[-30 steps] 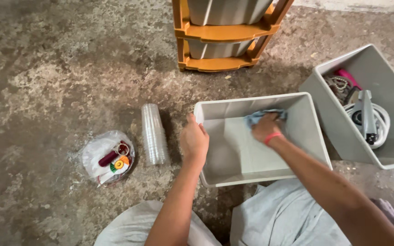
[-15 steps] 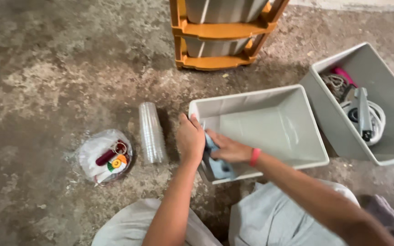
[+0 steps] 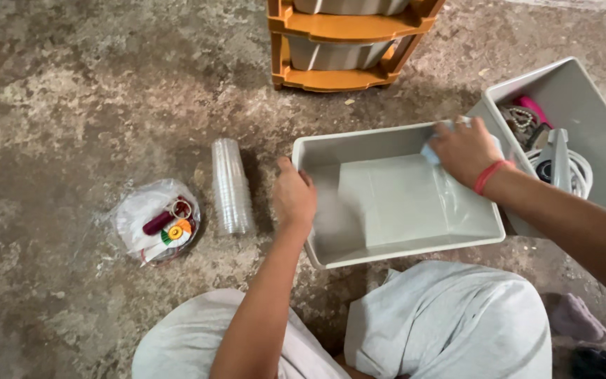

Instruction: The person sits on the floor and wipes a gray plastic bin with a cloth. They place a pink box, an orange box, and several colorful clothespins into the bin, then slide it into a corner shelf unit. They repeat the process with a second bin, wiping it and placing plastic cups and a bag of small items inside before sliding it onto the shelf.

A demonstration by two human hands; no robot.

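Observation:
A grey plastic bin (image 3: 415,247) lies on the concrete floor in front of my knees. My left hand (image 3: 293,198) grips its left rim and steadies it. My right hand (image 3: 463,149), with a red band on the wrist, presses a light blue cloth (image 3: 431,150) against the inside of the bin's far right corner. Part of the bin's bottom looks wet and shiny.
A stack of clear plastic cups (image 3: 230,185) lies left of the bin. Further left sits a plastic bag of small colourful items (image 3: 156,222). A second grey bin (image 3: 575,133) with cables and odds stands at right. An orange drawer rack (image 3: 345,43) stands behind.
My right hand has swept the cloth from the bin's near left side across to its far right corner. The left hand has stayed on the rim.

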